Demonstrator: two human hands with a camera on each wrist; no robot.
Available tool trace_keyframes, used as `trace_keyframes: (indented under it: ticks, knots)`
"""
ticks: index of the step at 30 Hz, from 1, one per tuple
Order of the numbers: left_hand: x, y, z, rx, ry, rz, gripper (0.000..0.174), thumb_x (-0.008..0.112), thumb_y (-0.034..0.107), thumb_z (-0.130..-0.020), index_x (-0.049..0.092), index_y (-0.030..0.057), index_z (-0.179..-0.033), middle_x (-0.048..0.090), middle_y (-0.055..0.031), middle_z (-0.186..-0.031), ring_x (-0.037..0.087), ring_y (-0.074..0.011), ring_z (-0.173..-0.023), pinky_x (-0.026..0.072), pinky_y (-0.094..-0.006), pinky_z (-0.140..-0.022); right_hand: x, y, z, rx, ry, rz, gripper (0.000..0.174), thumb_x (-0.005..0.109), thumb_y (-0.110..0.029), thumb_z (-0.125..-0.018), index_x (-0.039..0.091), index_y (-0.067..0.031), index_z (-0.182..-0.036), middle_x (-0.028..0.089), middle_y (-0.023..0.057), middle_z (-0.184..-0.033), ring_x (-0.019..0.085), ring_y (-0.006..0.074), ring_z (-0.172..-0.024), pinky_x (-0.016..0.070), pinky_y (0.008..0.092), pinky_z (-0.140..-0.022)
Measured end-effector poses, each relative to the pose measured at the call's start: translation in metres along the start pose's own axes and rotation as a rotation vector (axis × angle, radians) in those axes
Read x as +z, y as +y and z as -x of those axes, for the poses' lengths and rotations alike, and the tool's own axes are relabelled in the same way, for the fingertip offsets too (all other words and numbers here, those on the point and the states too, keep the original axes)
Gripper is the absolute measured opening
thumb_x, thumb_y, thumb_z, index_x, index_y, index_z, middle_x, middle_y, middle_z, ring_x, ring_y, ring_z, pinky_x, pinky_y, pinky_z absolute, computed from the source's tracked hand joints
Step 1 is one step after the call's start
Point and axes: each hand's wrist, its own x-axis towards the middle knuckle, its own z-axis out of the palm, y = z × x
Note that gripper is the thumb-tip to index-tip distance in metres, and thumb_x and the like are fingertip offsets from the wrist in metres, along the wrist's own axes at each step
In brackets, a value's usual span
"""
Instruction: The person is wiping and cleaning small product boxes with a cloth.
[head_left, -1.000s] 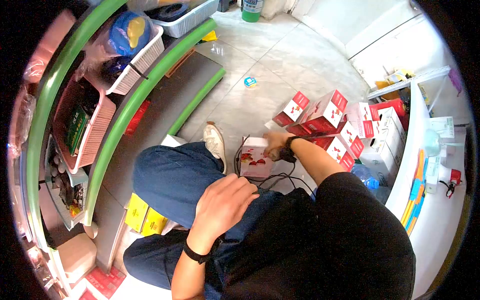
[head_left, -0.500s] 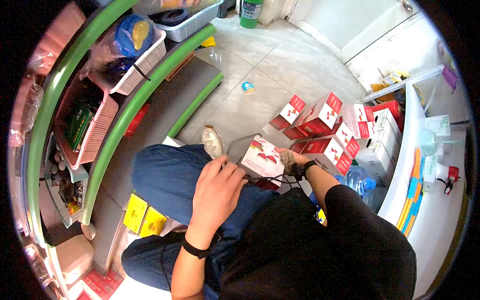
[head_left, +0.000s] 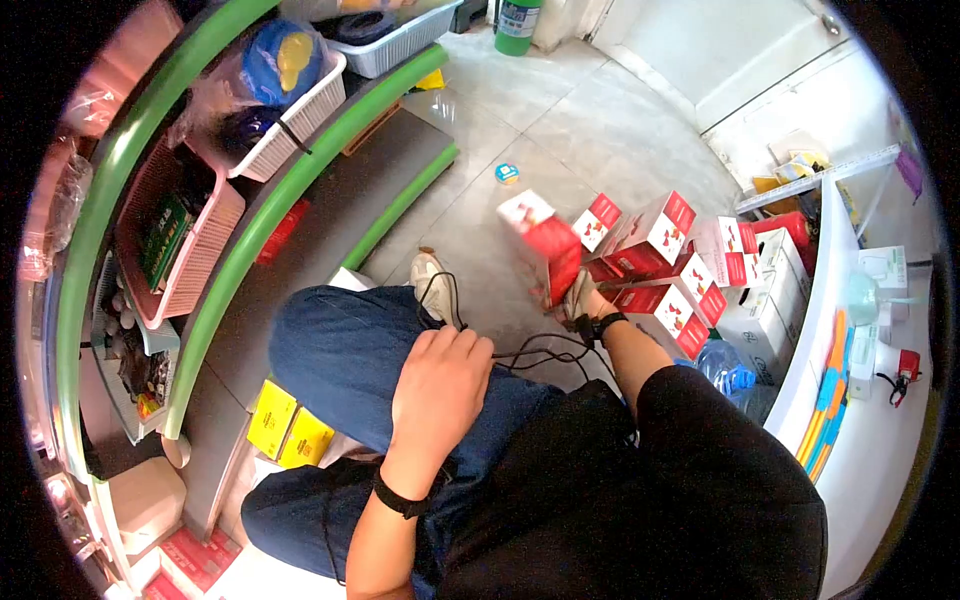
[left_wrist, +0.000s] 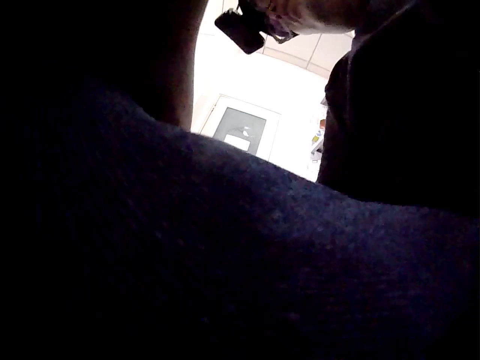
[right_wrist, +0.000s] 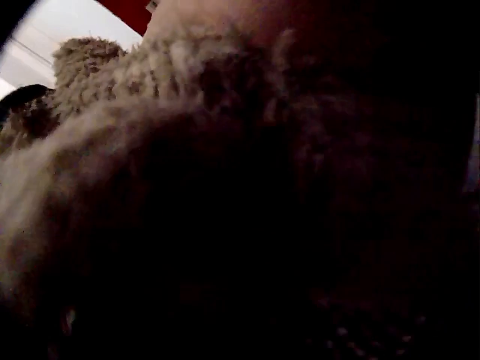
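Observation:
In the head view the left hand (head_left: 438, 388) rests palm down on the jeans knee (head_left: 335, 335), holding nothing. The right hand (head_left: 588, 304) has a greyish fluffy cloth (head_left: 574, 298) in it and grips the lower end of a red and white box (head_left: 548, 245). This box is tilted and blurred, and the hand and cloth hide part of it. Dark jeans fabric (left_wrist: 262, 225) fills much of the left wrist view. Close up in the right wrist view, the fluffy cloth (right_wrist: 97, 75) covers most of the fingers.
Several similar boxes (head_left: 665, 240) stand right of the hand, near a blue water bottle (head_left: 722, 368). Black cables (head_left: 540, 352) lie between the shoe (head_left: 430, 285) and right hand. Green-edged shelves (head_left: 300, 165) with baskets line the left; a blue round item (head_left: 507, 174) lies on the floor.
The right hand's box has moved forward from beside the knee and turned from its printed white face to a red side. The cables show more fully. The left hand stays on the knee.

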Motion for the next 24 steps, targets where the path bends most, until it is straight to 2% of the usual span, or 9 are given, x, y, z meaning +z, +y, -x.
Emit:
trace_keyframes:
  ticks: [2,3,9,18,21,24]
  knots:
    - [0.003,-0.002,0.000,-0.007,0.013,0.006,0.010,0.071,0.014,-0.090,0.063,0.0077,-0.090,0.061,-0.0075,-0.090,0.061,-0.0271,-0.092,0.0484,-0.0399,-0.086,0.012,0.003,0.005,0.019,-0.037,-0.132,0.055,0.039,-0.051,-0.110,0.054,-0.0111,-0.145,0.059,0.0228,-0.144,0.063,0.0264,-0.095,0.0530,0.0392,-0.078]
    - [0.004,-0.002,0.000,-0.007,0.020,0.007,0.011,0.071,0.015,-0.089,0.063,0.0079,-0.090,0.061,-0.0074,-0.090,0.061,-0.0269,-0.092,0.0483,-0.0396,-0.086,0.010,0.005,0.004,0.048,-0.051,-0.104,0.054,0.040,-0.051,-0.110,0.055,-0.0103,-0.143,0.061,0.0223,-0.143,0.063,0.0266,-0.091,0.0520,0.0387,-0.075]
    - [0.002,0.000,-0.011,-0.011,-0.056,-0.003,0.011,0.072,0.017,-0.090,0.065,0.0084,-0.090,0.061,-0.0070,-0.090,0.061,-0.0265,-0.093,0.0479,-0.0391,-0.086,-0.001,0.013,-0.016,0.064,0.037,-0.154,0.051,0.040,-0.049,-0.111,0.057,-0.0095,-0.140,0.063,0.0203,-0.135,0.064,0.0252,-0.088,0.0529,0.0368,-0.072]
    - [0.007,0.004,-0.026,-0.022,-0.151,-0.037,0.009,0.071,0.017,-0.090,0.067,0.0085,-0.092,0.062,-0.0065,-0.091,0.062,-0.0260,-0.094,0.0483,-0.0390,-0.086,-0.008,0.036,-0.032,0.080,0.280,-0.319,0.047,0.041,-0.045,-0.113,0.059,-0.0082,-0.137,0.066,0.0174,-0.123,0.065,0.0230,-0.084,0.0542,0.0340,-0.069]
    - [0.010,0.002,-0.028,-0.029,-0.157,-0.009,0.014,0.073,0.019,-0.090,0.066,0.0080,-0.094,0.061,-0.0078,-0.092,0.060,-0.0292,-0.093,0.0488,-0.0425,-0.085,-0.015,0.040,-0.026,0.076,0.395,-0.387,0.046,0.041,-0.044,-0.113,0.059,-0.0078,-0.135,0.067,0.0164,-0.119,0.066,0.0223,-0.082,0.0547,0.0331,-0.067]
    - [0.014,0.002,-0.028,-0.024,-0.120,0.007,0.013,0.073,0.018,-0.090,0.066,0.0080,-0.094,0.060,-0.0078,-0.091,0.060,-0.0294,-0.092,0.0490,-0.0425,-0.084,-0.023,0.044,-0.011,0.066,0.505,-0.445,0.045,0.041,-0.043,-0.113,0.060,-0.0074,-0.134,0.069,0.0154,-0.115,0.066,0.0216,-0.081,0.0551,0.0322,-0.066]
